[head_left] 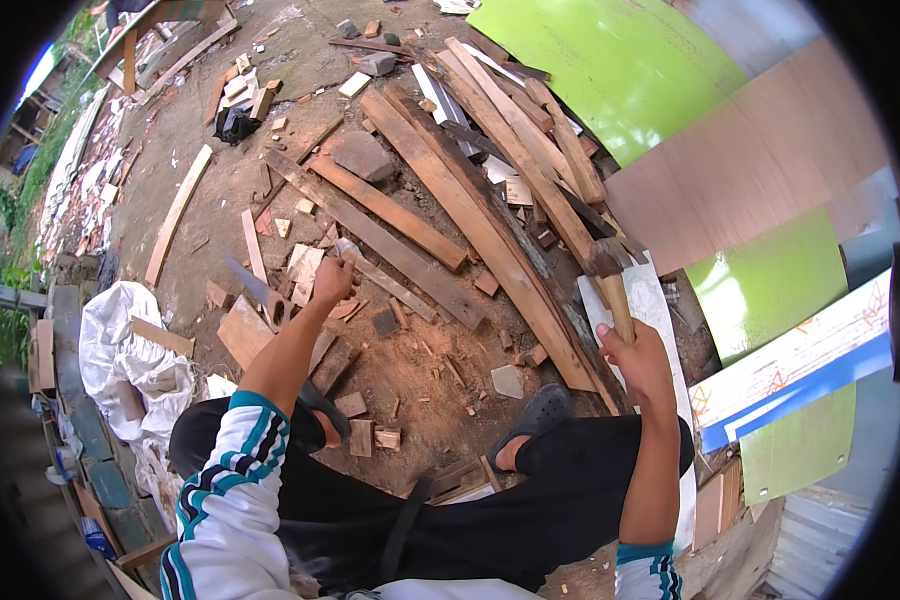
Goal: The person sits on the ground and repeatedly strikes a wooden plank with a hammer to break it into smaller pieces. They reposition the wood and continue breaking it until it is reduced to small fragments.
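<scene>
While the right hand (pixel 638 352) grips a wooden-handled hammer (pixel 610 268) raised over the planks, the left hand (pixel 332 281) pinches a short grey batten (pixel 385 283) lying on the dirt ground (pixel 425 350) near the middle of the scrap pile. No blow looks landed yet, I'd judge; the weathered, narrow batten lies flat among offcuts.

Left hand (pixel 332 282) reaches far forward and down; right hand (pixel 638 352), fingers curled shut, is raised.
</scene>
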Motion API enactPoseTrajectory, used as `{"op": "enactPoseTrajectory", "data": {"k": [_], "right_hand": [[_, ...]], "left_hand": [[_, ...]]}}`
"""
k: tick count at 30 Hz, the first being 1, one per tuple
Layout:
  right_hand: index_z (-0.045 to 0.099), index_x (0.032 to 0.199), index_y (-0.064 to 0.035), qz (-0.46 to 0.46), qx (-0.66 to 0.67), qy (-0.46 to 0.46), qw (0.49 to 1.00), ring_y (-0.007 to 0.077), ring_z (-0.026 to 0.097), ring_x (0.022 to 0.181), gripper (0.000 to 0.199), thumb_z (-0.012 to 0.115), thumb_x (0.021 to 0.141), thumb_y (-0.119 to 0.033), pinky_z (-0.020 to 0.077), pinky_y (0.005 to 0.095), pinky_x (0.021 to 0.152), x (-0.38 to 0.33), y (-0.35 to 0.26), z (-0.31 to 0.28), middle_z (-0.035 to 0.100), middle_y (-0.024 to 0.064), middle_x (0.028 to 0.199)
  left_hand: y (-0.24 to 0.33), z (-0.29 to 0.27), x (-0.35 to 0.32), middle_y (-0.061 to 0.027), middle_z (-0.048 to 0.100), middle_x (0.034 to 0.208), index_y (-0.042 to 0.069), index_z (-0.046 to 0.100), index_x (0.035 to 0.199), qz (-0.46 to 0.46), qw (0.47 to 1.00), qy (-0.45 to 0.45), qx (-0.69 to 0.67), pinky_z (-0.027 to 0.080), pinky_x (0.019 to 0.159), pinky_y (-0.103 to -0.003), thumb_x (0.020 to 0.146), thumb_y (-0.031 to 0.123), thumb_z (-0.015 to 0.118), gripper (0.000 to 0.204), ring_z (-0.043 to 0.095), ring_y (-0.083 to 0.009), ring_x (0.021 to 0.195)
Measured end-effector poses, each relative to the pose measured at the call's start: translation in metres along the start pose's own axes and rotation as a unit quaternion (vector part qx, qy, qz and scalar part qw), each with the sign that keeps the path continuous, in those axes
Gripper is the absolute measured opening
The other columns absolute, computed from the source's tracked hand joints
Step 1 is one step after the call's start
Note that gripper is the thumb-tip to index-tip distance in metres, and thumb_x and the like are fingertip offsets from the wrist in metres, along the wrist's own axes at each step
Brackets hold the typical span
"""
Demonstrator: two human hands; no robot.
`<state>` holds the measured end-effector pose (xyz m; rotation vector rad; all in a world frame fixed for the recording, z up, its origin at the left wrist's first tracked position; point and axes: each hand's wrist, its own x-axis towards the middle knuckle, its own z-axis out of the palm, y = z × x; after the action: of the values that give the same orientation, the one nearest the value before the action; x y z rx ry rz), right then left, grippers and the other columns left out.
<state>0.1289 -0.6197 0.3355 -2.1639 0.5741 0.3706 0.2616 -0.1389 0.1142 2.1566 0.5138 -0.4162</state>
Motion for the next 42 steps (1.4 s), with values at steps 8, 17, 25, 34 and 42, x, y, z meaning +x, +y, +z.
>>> {"op": "enactPoseTrajectory", "data": {"k": [8, 17, 25, 34, 42], "right_hand": [[0.067, 0.099, 0.0081, -0.012, -0.054, 0.037, 0.998, 0.0305, 0.068, 0.081, 0.045, 0.069, 0.087, -0.035, 0.0505, 0.0402, 0.072, 0.018, 0.027, 0.007, 0.069, 0.0204, 0.084], [0.075, 0.095, -0.0031, -0.069, -0.385, -0.107, 0.914, 0.0354, 0.070, 0.094, 0.029, 0.066, 0.075, -0.022, 0.0553, 0.0433, 0.079, 0.012, 0.010, 0.053, 0.073, 0.0193, 0.099], [0.074, 0.109, -0.0127, -0.131, -0.591, -0.322, 0.728, 0.0283, 0.071, 0.097, 0.039, 0.073, 0.071, -0.022, 0.0564, 0.0468, 0.074, 0.011, 0.041, 0.160, 0.074, 0.0059, 0.107], [0.071, 0.117, -0.0090, -0.117, -0.579, -0.357, 0.724, 0.0297, 0.069, 0.103, 0.041, 0.072, 0.078, -0.022, 0.0585, 0.0507, 0.074, 0.033, 0.094, 0.202, 0.068, 0.0098, 0.123], [0.073, 0.110, -0.0104, -0.137, -0.583, -0.317, 0.735, 0.0304, 0.068, 0.105, 0.032, 0.067, 0.079, -0.014, 0.0529, 0.0500, 0.085, 0.038, 0.079, 0.184, 0.072, 0.0130, 0.111]], "left_hand": [[0.039, 0.059, -0.106, -0.0287, 0.066, 0.081, -0.003, 0.063, 0.099, 0.238, 0.947, -0.020, 0.214, 0.049, 0.072, -0.055, 0.102, 0.042, 0.041, 0.050, 0.063, -0.0476, 0.078], [0.110, 0.026, -0.189, -0.0208, 0.067, 0.080, 0.006, 0.066, 0.092, 0.309, 0.875, -0.160, 0.336, 0.051, 0.071, -0.050, 0.089, 0.031, 0.052, 0.029, 0.065, -0.0403, 0.076], [0.165, -0.030, -0.270, -0.0156, 0.069, 0.076, 0.008, 0.069, 0.083, 0.289, 0.841, -0.161, 0.428, 0.052, 0.068, -0.046, 0.088, 0.046, 0.058, 0.039, 0.068, -0.0354, 0.076], [0.111, -0.008, -0.255, -0.0171, 0.070, 0.086, 0.008, 0.063, 0.121, 0.260, 0.780, -0.268, 0.501, 0.053, 0.074, -0.049, 0.092, 0.050, 0.056, 0.051, 0.068, -0.0385, 0.087], [0.116, 0.020, -0.246, -0.0218, 0.068, 0.088, 0.004, 0.057, 0.127, 0.322, 0.805, -0.255, 0.427, 0.053, 0.075, -0.050, 0.093, 0.049, 0.056, 0.056, 0.067, -0.0399, 0.089]]}}
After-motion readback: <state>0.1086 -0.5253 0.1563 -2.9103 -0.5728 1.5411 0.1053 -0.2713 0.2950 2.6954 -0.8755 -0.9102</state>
